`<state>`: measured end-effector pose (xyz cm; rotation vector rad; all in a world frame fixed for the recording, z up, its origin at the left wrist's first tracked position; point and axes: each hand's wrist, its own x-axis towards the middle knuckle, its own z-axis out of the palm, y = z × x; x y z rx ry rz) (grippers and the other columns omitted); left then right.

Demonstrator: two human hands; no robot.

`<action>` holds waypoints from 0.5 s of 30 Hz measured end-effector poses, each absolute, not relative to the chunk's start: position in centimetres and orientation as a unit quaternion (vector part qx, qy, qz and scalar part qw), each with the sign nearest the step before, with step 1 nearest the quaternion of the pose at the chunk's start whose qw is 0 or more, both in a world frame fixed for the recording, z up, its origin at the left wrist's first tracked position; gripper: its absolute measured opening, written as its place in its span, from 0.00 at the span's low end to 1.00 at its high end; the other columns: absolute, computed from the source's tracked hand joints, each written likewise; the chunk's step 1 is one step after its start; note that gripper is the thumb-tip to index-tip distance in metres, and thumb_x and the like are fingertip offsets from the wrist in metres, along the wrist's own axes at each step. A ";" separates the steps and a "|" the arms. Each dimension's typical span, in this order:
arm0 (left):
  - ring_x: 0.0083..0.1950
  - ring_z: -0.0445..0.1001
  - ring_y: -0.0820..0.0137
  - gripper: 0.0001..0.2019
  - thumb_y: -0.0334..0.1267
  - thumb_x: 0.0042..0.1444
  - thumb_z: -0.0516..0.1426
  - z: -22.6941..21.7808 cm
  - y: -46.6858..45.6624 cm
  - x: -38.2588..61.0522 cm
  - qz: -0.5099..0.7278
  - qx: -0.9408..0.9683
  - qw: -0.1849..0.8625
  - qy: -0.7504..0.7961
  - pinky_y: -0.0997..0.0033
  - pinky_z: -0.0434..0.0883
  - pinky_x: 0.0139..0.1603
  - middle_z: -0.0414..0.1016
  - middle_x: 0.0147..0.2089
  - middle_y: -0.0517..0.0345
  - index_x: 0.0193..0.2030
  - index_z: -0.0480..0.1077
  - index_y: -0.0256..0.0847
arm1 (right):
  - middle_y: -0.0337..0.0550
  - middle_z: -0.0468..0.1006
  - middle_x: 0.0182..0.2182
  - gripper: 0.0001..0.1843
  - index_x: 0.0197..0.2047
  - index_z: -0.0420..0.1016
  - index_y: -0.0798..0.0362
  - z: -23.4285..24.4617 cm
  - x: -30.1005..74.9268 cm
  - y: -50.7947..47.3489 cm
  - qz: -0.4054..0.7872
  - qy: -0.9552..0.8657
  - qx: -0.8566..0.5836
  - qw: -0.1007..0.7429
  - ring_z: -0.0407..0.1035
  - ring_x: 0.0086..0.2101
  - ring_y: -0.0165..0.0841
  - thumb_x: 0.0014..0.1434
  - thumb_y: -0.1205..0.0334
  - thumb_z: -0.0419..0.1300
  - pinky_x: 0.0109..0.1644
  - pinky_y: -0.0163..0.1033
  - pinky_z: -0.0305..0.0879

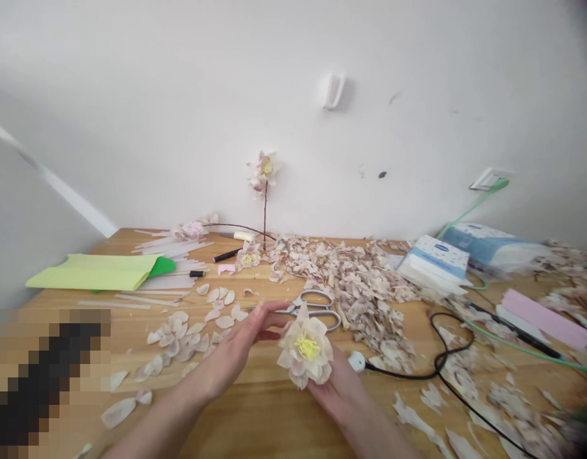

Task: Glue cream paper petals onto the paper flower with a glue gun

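Observation:
A handmade paper flower point(306, 347) with pale petals and a yellow centre is held over the wooden table point(255, 414). My right hand point(339, 382) is closed around it from behind and below. My left hand point(243, 341) reaches in from the left, its fingers pinched at the flower's upper left petals. Silver scissors point(315, 305) lie just behind the hands. Loose cut petals point(178, 335) lie to the left of my left hand.
A large heap of paper scraps point(355, 280) covers the table's middle and right. A standing flower on a stem point(265, 175) leans at the wall. Green folded paper point(97, 271), tissue packs point(437, 261), a black cable point(441, 363) and pink paper point(545, 319) surround the area.

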<state>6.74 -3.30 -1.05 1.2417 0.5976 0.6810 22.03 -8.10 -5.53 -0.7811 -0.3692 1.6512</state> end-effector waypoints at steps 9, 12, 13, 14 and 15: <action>0.47 0.71 0.60 0.30 0.60 0.55 0.42 -2.2 -2.5 7.2 0.291 0.494 0.773 0.272 0.56 0.60 0.52 0.77 0.42 0.49 0.55 0.62 0.39 | 0.42 0.80 0.28 0.11 0.29 0.79 0.50 -4.9 21.9 -7.9 0.717 -0.167 -0.340 0.585 0.71 0.37 0.39 0.42 0.53 0.66 0.37 0.38 0.66; 0.49 0.70 0.60 0.27 0.57 0.54 0.47 -1.6 -2.5 7.0 0.308 0.476 0.764 0.308 0.58 0.62 0.51 0.76 0.44 0.48 0.53 0.63 0.39 | 0.40 0.80 0.28 0.09 0.26 0.78 0.48 -4.8 22.0 -8.0 0.706 -0.188 -0.350 0.586 0.72 0.34 0.38 0.42 0.53 0.66 0.37 0.39 0.66; 0.49 0.70 0.61 0.25 0.55 0.53 0.51 -1.5 -2.5 6.9 0.317 0.477 0.751 0.328 0.59 0.63 0.51 0.76 0.45 0.49 0.51 0.64 0.40 | 0.40 0.80 0.28 0.09 0.25 0.77 0.48 -4.8 22.1 -8.0 0.700 -0.193 -0.356 0.588 0.72 0.33 0.38 0.41 0.53 0.66 0.37 0.39 0.67; 0.49 0.70 0.62 0.23 0.51 0.51 0.56 -1.3 -2.4 6.8 0.327 0.481 0.735 0.349 0.61 0.63 0.50 0.76 0.45 0.49 0.49 0.66 0.40 | 0.40 0.80 0.28 0.09 0.26 0.77 0.48 -4.8 22.1 -8.0 0.692 -0.199 -0.362 0.592 0.72 0.32 0.38 0.41 0.54 0.66 0.37 0.40 0.67; 0.47 0.71 0.64 0.21 0.46 0.47 0.60 -1.2 -2.3 6.7 0.337 0.486 0.717 0.369 0.63 0.64 0.49 0.76 0.44 0.51 0.47 0.67 0.40 | 0.41 0.80 0.27 0.09 0.27 0.77 0.48 -4.8 22.2 -8.0 0.683 -0.204 -0.367 0.597 0.72 0.31 0.38 0.41 0.54 0.66 0.36 0.40 0.67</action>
